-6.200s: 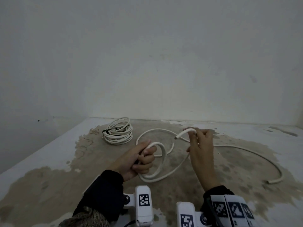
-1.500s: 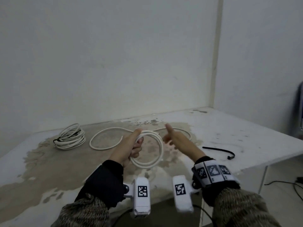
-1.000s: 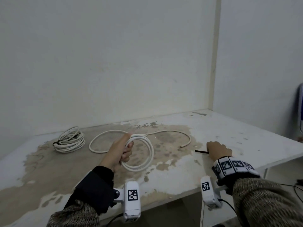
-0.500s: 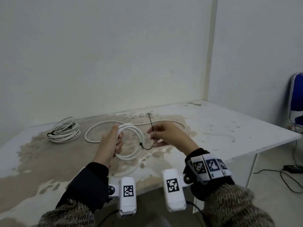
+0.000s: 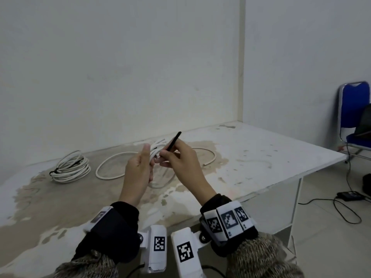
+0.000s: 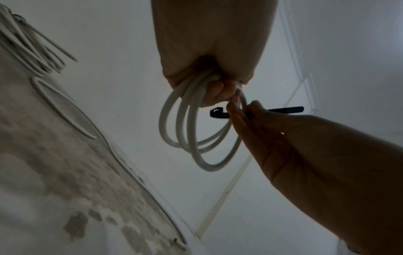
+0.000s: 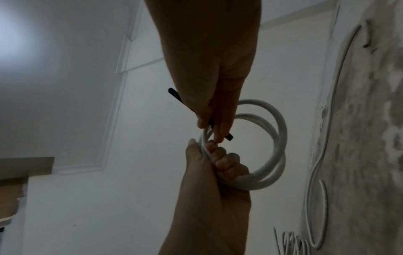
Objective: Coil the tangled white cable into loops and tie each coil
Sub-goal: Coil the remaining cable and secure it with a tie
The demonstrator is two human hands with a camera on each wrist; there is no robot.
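**Now: black tie held at a coil lifted off the table**

Raised above the table, the left hand [image 5: 138,169] curls its fingers round a small coil of white round cable [image 6: 196,131], several loops hanging below the fist. The right hand [image 5: 180,163] pinches a thin black cable tie [image 6: 257,112] just beside that grip, perhaps touching the loops. Behind, on the stained white table [image 5: 261,157], lie a loose white cable strand [image 5: 108,173] and a finished white bundle [image 5: 70,167].

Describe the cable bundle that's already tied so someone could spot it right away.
On the stained white table, look to the far left end near the wall. The tied coil lies flat there, left of a loose cable loop. Unlike the coil in the left hand, it has many tight turns and a black tie.
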